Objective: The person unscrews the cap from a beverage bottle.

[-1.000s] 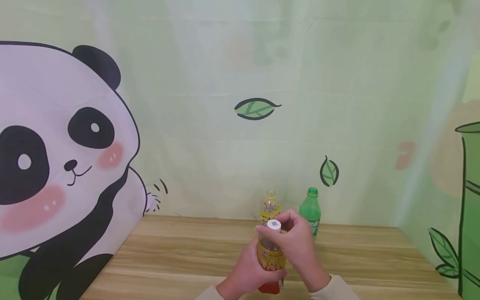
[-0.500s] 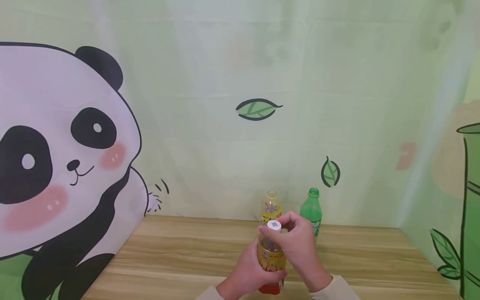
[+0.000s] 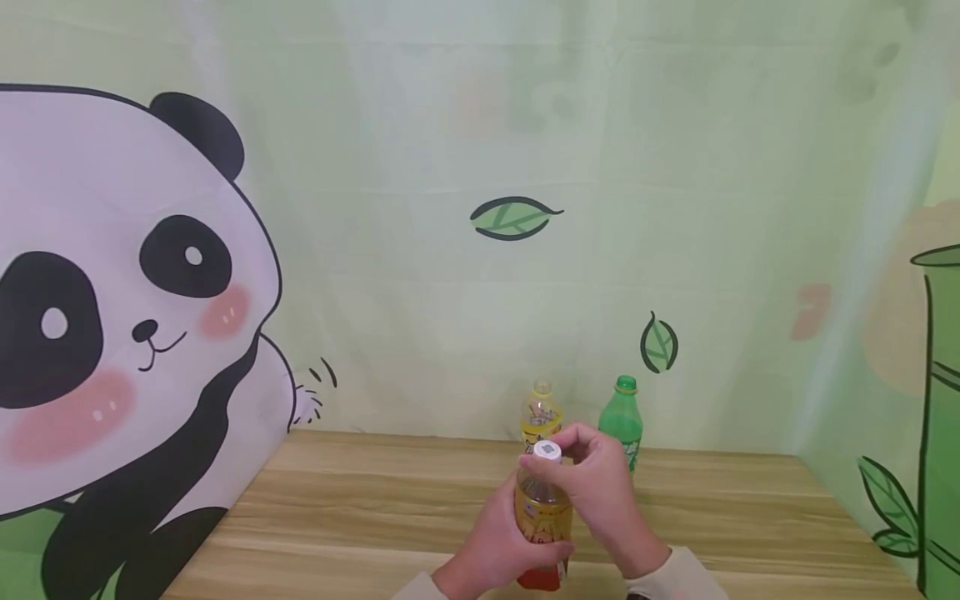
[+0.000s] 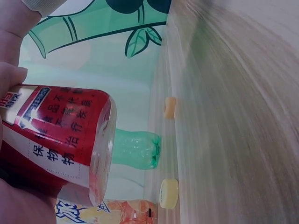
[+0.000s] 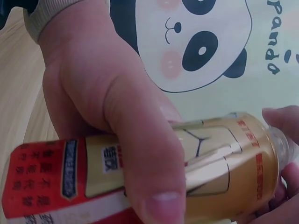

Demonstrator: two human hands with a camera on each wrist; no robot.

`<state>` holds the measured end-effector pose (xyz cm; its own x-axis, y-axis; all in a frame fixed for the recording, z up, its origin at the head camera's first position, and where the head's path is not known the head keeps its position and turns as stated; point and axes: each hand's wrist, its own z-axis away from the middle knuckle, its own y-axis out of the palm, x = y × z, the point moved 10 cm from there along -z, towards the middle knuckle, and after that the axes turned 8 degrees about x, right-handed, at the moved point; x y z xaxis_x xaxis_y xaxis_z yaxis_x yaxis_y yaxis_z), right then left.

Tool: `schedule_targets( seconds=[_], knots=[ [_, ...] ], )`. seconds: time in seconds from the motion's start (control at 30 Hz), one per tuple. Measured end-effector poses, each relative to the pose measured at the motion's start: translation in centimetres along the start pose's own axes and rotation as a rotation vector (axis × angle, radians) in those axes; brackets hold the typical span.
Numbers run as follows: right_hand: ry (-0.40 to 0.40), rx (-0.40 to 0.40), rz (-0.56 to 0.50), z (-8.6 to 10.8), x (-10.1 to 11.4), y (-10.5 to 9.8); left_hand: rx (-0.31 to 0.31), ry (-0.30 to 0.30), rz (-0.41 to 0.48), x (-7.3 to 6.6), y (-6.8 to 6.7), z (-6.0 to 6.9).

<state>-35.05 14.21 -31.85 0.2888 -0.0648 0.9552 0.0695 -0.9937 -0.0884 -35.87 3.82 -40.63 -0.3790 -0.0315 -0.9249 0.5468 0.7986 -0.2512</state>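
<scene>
My left hand [image 3: 491, 542] grips a drink bottle [image 3: 542, 521] with a gold and red label around its body. The bottle tilts a little, and in the left wrist view its clear base hangs above the table. On top sits a white cap [image 3: 548, 451] with a small printed square. My right hand [image 3: 600, 492] pinches this cap between thumb and fingers. In the right wrist view the left thumb [image 5: 152, 158] lies across the label, while the fingertips of the right hand [image 5: 282, 126] show at the bottle's neck. The cap itself cannot be made out there.
Behind the hands stand a capless clear bottle [image 3: 542, 410] with a yellow label and a capless green bottle [image 3: 621, 417]. An orange cap [image 4: 169, 108] and a pale yellow cap [image 4: 169, 193] lie on the wooden table [image 3: 360, 492]. A printed panda backdrop [image 3: 405, 317] rises behind.
The right thumb has slid slightly to the right over the cap, and the right wrist has moved a little outward. The left hand keeps its grip on the bottle in the same place.
</scene>
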Motion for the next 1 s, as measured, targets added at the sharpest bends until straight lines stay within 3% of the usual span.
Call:
schedule_targets(
  seconds=[0.2, 0.5, 0.83, 1.0],
  knots=[
    [0.009, 0.081, -0.057, -0.4, -0.2, 0.4, 0.012, 0.031, 0.011, -0.1, 0.0, 0.0],
    [0.013, 0.224, -0.107, -0.9, -0.9, 0.8, 0.027, 0.021, 0.006, -0.2, 0.2, 0.2],
    [-0.004, 0.449, -0.209, -1.0, -0.9, 2.0, 0.079, 0.082, -0.007, -0.8, 0.7, 0.5],
    [0.005, 0.477, -0.22, -1.1, -1.3, 2.1, 0.096, 0.075, 0.02, -0.6, 0.9, 0.4]
  ],
)
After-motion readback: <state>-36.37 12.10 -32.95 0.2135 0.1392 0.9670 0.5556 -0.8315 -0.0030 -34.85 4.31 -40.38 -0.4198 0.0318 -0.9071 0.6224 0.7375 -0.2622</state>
